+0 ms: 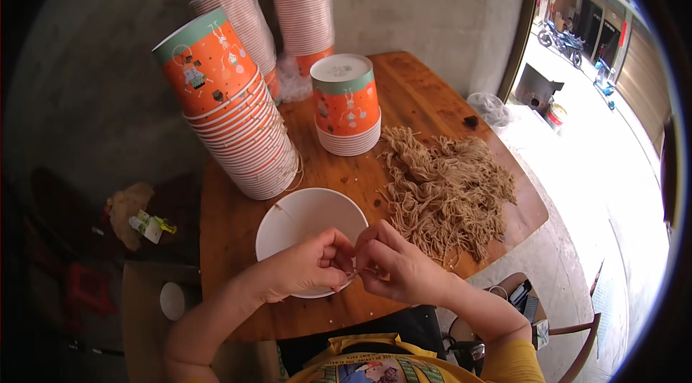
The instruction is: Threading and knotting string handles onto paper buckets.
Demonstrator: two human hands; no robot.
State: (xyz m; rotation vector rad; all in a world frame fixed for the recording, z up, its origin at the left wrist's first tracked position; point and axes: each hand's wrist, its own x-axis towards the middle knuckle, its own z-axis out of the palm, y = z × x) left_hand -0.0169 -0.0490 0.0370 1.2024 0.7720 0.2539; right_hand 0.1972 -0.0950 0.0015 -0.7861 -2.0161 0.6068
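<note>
A white-lined paper bucket (306,214) stands with its mouth up on the table in front of me. Over its near right rim my left hand (317,264) and my right hand (393,264) meet, both with fingers pinched. A thin cord (352,273) shows faintly between the fingertips; most of it is hidden. A short brown strand lies at the bucket's far left rim. To the right of the bucket spreads a tangled heap of brown cords (450,196). A tall leaning stack of orange and green paper buckets (241,131) rises at the left, with thin cords hanging along its rims.
Behind the bucket sits a shorter upside-down bucket stack (347,105). Two plastic-wrapped stacks (303,12) stand against the grey wall. The wooden table (425,87) ends at the right beside a bright doorway. A chair (577,340) with small items on it is at lower right.
</note>
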